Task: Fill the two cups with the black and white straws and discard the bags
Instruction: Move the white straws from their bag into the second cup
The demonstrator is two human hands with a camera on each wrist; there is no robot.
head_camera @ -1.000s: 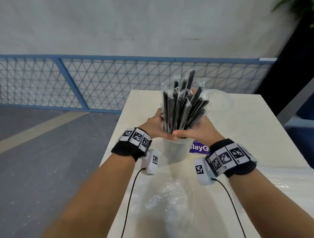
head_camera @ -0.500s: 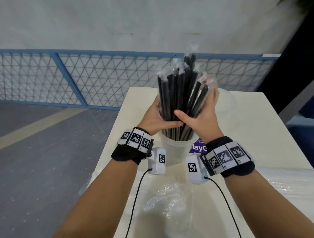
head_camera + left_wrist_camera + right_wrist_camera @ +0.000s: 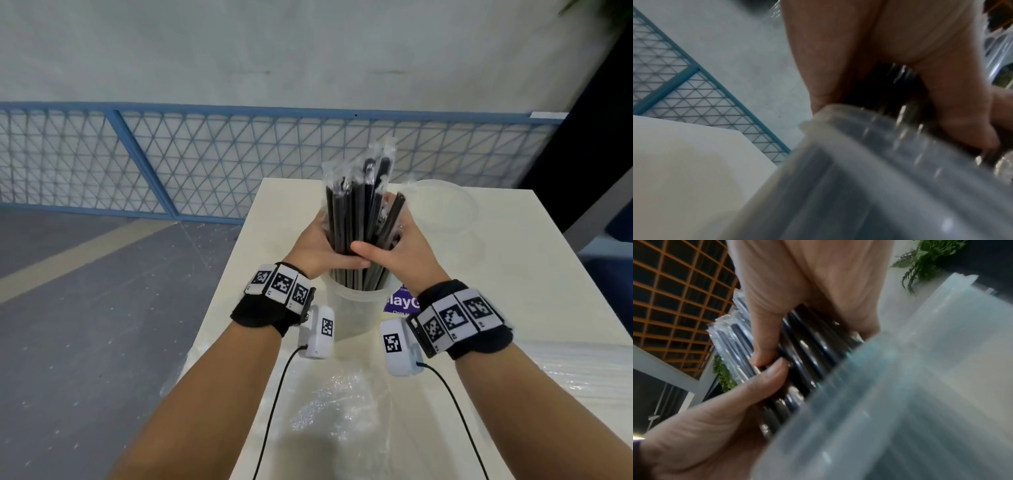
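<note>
Black straws (image 3: 356, 219), each in a clear sleeve, stand bundled at frame centre, the left hand (image 3: 317, 248) and right hand (image 3: 399, 255) curled round them from either side, their lower ends inside a translucent cup (image 3: 356, 308) on the cream table (image 3: 513, 274); a crumpled clear bag (image 3: 342, 411) lies lower centre.

Pale wall (image 3: 239, 51), blue mesh fence (image 3: 205, 164) (diagonal lattice), grey floor (image 3: 85, 325).

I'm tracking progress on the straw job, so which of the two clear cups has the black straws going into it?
The near cup, between both wrists, holds the black straws; the far cup, beyond the right hand, looks empty.
</note>
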